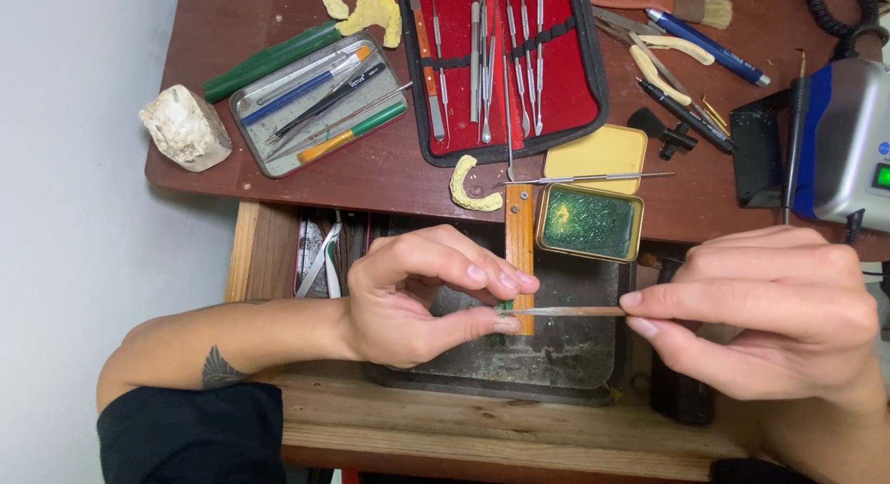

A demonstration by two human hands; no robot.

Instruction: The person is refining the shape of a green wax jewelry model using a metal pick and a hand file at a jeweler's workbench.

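My left hand [422, 294] pinches a tiny green wax piece [503, 307] between thumb and fingertips. My right hand [769, 312] grips a thin metal carving tool [570, 311] that lies level, its tip touching the green piece at my left fingertips. Both hands hover over a dark metal tray [556, 359] in an open wooden drawer. A wooden-handled knife [519, 243] runs down from the desk edge behind the tool. A small yellow tin of green wax [590, 223] sits just above, with its lid [595, 156] behind it.
On the brown desk: a red instrument case [505, 67] with several steel tools, a metal tray of pens [318, 102], a white plaster block [185, 127], yellow dental casts [471, 187], a brush, pens and a grey-blue electric unit [848, 141] at right. Pliers [320, 261] lie in the drawer.
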